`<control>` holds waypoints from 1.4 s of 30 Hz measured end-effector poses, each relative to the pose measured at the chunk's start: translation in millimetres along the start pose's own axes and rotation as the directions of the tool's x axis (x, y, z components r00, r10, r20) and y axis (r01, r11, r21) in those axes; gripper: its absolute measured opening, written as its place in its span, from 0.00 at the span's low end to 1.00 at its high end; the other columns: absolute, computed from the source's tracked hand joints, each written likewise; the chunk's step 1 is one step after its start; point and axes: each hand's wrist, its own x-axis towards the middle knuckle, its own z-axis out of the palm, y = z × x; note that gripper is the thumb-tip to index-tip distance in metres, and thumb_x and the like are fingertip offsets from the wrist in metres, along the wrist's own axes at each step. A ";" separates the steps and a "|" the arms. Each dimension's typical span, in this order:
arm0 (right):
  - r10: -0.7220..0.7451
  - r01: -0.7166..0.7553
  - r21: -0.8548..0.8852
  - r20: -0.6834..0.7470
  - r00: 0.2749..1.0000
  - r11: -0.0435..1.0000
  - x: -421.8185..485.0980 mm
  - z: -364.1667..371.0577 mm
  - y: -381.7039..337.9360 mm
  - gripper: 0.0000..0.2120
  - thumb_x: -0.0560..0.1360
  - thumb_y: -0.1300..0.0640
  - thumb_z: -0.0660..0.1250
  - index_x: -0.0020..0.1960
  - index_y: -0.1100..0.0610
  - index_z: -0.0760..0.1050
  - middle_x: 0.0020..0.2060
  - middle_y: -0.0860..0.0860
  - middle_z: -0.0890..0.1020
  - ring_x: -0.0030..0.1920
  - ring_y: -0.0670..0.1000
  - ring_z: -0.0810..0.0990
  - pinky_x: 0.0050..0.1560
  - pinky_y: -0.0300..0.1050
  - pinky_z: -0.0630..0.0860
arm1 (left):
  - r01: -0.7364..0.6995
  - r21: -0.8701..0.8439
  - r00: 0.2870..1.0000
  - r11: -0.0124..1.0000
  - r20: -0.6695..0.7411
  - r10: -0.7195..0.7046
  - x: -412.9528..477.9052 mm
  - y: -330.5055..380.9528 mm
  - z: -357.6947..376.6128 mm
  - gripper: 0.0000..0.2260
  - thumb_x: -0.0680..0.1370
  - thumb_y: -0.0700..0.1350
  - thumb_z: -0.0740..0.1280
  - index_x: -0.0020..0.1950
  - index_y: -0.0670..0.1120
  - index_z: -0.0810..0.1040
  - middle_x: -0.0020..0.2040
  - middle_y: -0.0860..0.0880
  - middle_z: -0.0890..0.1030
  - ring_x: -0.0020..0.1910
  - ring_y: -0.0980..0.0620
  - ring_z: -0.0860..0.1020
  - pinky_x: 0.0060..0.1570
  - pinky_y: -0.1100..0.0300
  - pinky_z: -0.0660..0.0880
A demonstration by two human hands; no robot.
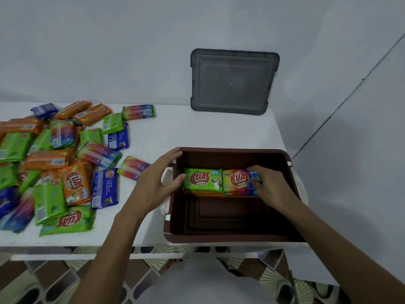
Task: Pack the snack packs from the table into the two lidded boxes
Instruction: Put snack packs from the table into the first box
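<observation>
A brown box (230, 234) stands open on the white table's right end. Inside, against its far wall, a green snack pack (202, 179) and a rainbow-coloured snack pack (237, 179) lie side by side on top of orange packs. My left hand (156, 178) reaches over the box's left rim, its thumb against the green pack's left end and its fingers along the rim. My right hand (266, 185) is inside the box, fingers curled over the rainbow pack's right end. Several loose packs (57, 163) in green, orange, blue and rainbow lie piled on the table's left.
A grey lid (233, 81) leans upright against the wall behind the box. The white table (186, 132) ends just right of the box, and its front edge runs below my arms. Patterned floor tiles show beneath.
</observation>
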 end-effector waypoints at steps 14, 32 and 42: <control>-0.179 0.154 -0.176 -0.135 0.975 0.972 -7.9 -9.3 -45.2 0.17 0.79 0.51 0.62 0.67 0.52 0.73 0.55 0.53 0.79 0.55 0.53 0.77 0.54 0.49 0.76 | -0.016 0.013 1.000 1.000 -0.006 0.016 -5.4 -1.5 2.7 0.23 0.79 0.60 0.59 0.73 0.57 0.67 0.75 0.65 0.62 0.70 0.65 0.66 0.64 0.62 0.70; -0.364 0.516 -0.276 0.453 0.814 0.811 89.8 118.6 -245.9 0.27 0.75 0.50 0.69 0.68 0.54 0.62 0.55 0.60 0.75 0.55 0.61 0.76 0.46 0.49 0.73 | 0.547 0.626 0.830 0.556 -0.319 -0.457 -77.4 -111.2 -72.1 0.32 0.68 0.66 0.71 0.63 0.46 0.76 0.58 0.43 0.79 0.55 0.37 0.75 0.53 0.42 0.70; -0.290 0.571 -0.460 0.547 0.785 0.679 99.5 154.9 -248.4 0.39 0.74 0.53 0.69 0.76 0.53 0.49 0.62 0.62 0.69 0.59 0.62 0.72 0.50 0.48 0.68 | 0.495 0.697 0.862 0.519 -0.321 -0.392 -74.8 -121.1 -56.3 0.35 0.69 0.68 0.67 0.69 0.49 0.74 0.66 0.42 0.76 0.60 0.37 0.73 0.62 0.39 0.58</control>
